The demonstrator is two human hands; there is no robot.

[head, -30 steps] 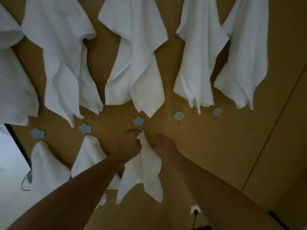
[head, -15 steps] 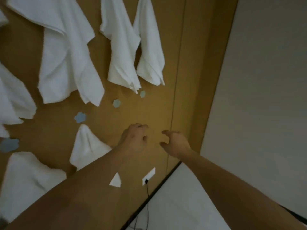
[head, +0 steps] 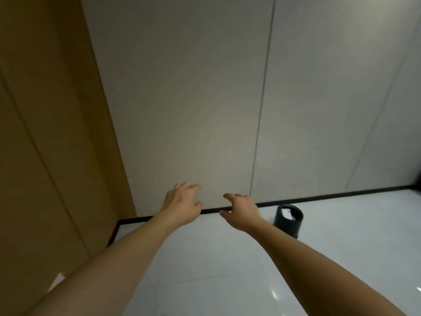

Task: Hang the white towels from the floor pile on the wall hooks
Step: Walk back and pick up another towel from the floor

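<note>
While both arms reach forward, the left hand (head: 182, 202) and right hand (head: 241, 212) hang loose and carry nothing | no towel, pile or hook in view | bare floor (head: 227, 265), black bin (head: 288, 221) | progress cannot be judged; next towel not yet fetched.

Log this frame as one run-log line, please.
left hand: empty, fingers relaxed | right hand: empty | towels, hooks: out of view | black bin: on floor, right

A glossy white floor (head: 296, 270) meets matt grey wall panels (head: 182, 99) and a matt brown wall (head: 45, 133).
</note>
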